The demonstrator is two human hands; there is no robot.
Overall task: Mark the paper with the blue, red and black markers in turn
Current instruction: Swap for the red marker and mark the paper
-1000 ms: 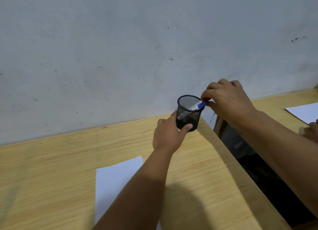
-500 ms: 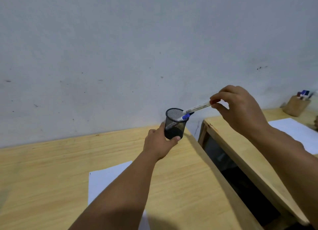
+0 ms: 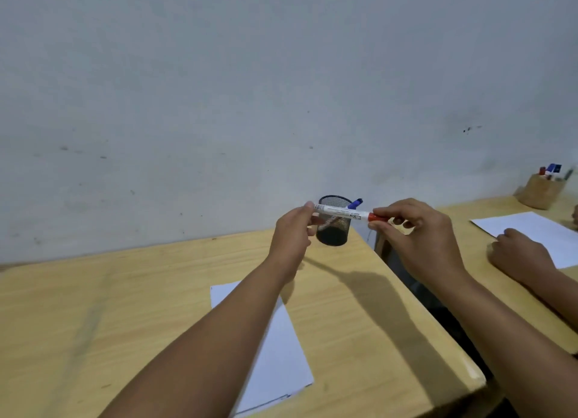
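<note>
A white-barrelled marker with a red cap is held in the air in front of the black wire-mesh pen cup, its long axis nearly level and running left to right, the red cap end pointing right and sitting slightly lower. The left hand pinches the plain white end between thumb and fingertips; the right hand has its grip pressed together on the red cap, fingers curled around it. A blue-capped marker leans out of the cup, its cap tilted up and to the right above the rim.

The cup stands on a pale wooden bench with visible grain, close to its far right corner and near a dull grey-white plaster wall flecked with small dark marks. A white rectangular sheet of paper lies flat on the bench, partly under the left forearm.

A dark gap separates this bench from a second wooden bench to the right, which carries another white sheet, a round wooden pen pot holding markers, and another person's hand resting on the sheet's edge.
</note>
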